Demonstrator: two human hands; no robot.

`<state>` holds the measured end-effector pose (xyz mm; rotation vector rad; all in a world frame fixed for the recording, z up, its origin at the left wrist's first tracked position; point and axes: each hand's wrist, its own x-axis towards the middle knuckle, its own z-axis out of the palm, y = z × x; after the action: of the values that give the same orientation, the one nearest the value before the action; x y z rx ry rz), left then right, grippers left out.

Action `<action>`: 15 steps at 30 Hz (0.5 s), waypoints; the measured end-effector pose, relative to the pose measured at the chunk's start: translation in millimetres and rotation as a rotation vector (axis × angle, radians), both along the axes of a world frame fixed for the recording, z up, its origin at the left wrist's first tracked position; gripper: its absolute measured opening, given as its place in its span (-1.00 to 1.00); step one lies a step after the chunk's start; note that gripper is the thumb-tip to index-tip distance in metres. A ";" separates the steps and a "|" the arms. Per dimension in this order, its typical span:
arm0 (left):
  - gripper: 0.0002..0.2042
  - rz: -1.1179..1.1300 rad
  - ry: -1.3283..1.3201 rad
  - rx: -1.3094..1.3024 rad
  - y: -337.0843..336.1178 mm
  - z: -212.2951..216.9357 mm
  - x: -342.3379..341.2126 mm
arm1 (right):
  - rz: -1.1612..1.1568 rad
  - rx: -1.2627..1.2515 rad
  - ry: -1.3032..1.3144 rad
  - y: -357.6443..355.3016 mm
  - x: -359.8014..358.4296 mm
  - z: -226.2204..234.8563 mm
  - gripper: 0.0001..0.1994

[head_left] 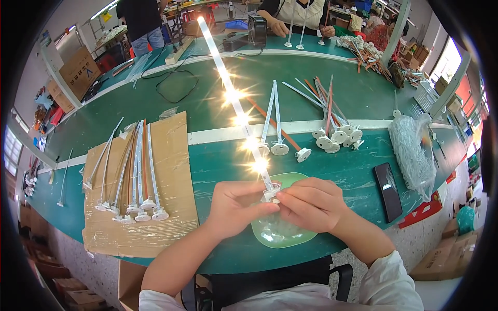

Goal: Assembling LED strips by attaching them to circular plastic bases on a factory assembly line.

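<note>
Both hands at 6 o'clock over the green dish (301,236). Left hand (236,206) and right hand (311,203) fingers pinched together on the white base (271,194) of a lit LED strip (233,101), which runs up toward 11 o'clock. Finished strips (136,176) lie on cardboard (174,155) at 9 o'clock; black phone (388,191) at 3 o'clock.

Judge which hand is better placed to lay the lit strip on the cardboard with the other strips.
Left, probably. The left hand already holds the base of the lit strip, and the cardboard lies on its side. The right hand, also pinching the base, would have to cross over.
</note>
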<state>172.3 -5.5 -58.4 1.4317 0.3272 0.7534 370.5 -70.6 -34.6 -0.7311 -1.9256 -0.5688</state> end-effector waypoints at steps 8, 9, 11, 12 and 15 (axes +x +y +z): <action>-0.58 0.024 -0.085 -0.050 -3.2 2.5 -0.1 | 0.057 -0.088 -0.012 -3.9 4.3 2.7 -0.74; -0.58 0.026 -0.079 -0.056 -3.1 2.1 0.6 | 0.041 -0.069 -0.011 -4.1 2.6 1.4 -0.74; -0.56 0.014 -0.150 0.029 1.3 -0.9 4.5 | 0.029 -0.067 -0.018 -4.2 4.1 -0.2 -0.75; -0.54 0.000 -0.154 0.053 3.9 -2.7 4.5 | 0.015 -0.059 -0.031 -2.9 4.5 -1.0 -0.75; -0.54 0.022 -0.133 0.073 6.4 2.6 2.5 | 0.037 -0.065 0.037 2.3 4.0 -3.0 -0.76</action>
<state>174.8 0.9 -55.8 1.4403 0.2147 0.8814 374.5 -68.4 -37.6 -0.7409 -1.9267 -0.4688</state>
